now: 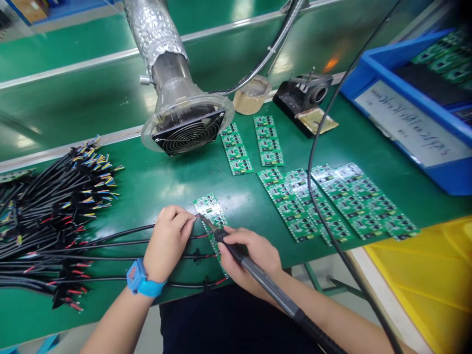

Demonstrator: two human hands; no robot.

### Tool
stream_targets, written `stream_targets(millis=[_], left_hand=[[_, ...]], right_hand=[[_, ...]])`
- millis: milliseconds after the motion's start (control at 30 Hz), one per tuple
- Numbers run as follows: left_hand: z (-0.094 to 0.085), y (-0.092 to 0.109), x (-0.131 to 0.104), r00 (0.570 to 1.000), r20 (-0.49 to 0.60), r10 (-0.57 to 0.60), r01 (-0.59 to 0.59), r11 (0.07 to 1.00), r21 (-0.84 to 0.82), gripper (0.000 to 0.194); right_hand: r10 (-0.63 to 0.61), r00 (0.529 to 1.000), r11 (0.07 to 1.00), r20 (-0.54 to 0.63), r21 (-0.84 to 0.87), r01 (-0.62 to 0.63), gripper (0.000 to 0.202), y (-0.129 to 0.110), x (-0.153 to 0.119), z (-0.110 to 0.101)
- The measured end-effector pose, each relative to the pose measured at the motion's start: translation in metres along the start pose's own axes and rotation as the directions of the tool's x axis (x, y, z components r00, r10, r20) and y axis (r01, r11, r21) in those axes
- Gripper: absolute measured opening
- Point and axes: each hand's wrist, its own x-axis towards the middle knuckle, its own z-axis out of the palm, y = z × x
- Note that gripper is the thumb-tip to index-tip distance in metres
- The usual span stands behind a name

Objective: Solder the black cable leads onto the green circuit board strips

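Observation:
My right hand (252,258) is wrapped round a soldering iron (258,275), its tip resting at the left edge of a green circuit board strip (211,209). Thumb and fingertips of my left hand (169,236) pinch the thin wire end of a black cable (125,230) against that same edge, close to the iron's tip. Below it, several more black cables (158,257) run in from the left, their red wire ends meeting the strip. Part of the strip lies hidden under my right hand and the iron.
Bundled black cables (55,211) pile up at left. A fume extractor (188,128) hangs above the bench. More board strips (295,201), a tape roll (252,93), an iron stand (304,96), a blue bin (413,113) and a yellow bin (431,265) sit rightward. A dark cord (313,162) crosses the view.

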Motion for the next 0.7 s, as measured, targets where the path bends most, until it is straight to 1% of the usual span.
stream_targets(millis=[100,167,233,333,433,567,700], left_hand=[[0.0,0.0,-0.001,1.0,-0.005,0.008,-0.008,1.0,0.011,0.012],[0.001,0.0,-0.001,1.0,-0.012,0.022,-0.022,0.999,0.028,0.012],[0.001,0.0,-0.001,0.999,-0.021,0.04,-0.039,0.998,0.045,0.013],[0.001,0.0,-0.002,0.998,-0.035,0.06,-0.058,0.996,0.069,0.014],[0.001,0.001,-0.003,0.996,-0.051,0.079,-0.075,0.993,0.089,0.015],[0.003,0.0,-0.004,0.991,-0.073,0.11,-0.1,0.986,0.133,0.018],[0.003,-0.004,-0.004,0.988,-0.076,0.134,-0.123,0.983,0.138,0.018]], right_hand=[[-0.006,1.0,1.0,0.003,-0.011,0.006,0.022,0.0,-0.001,0.001],[0.031,1.0,0.999,-0.002,0.027,-0.03,0.02,0.0,-0.001,-0.001],[0.112,0.993,0.99,-0.029,0.089,-0.109,0.017,0.0,0.0,-0.003],[0.258,0.964,0.951,-0.071,0.196,-0.24,0.013,0.001,-0.001,-0.008],[0.342,0.937,0.914,-0.067,0.257,-0.315,0.011,0.0,-0.004,-0.015],[0.372,0.926,0.896,-0.056,0.283,-0.343,0.013,-0.001,-0.014,-0.02],[0.37,0.929,0.875,-0.033,0.349,-0.336,0.017,-0.003,-0.022,-0.019]])
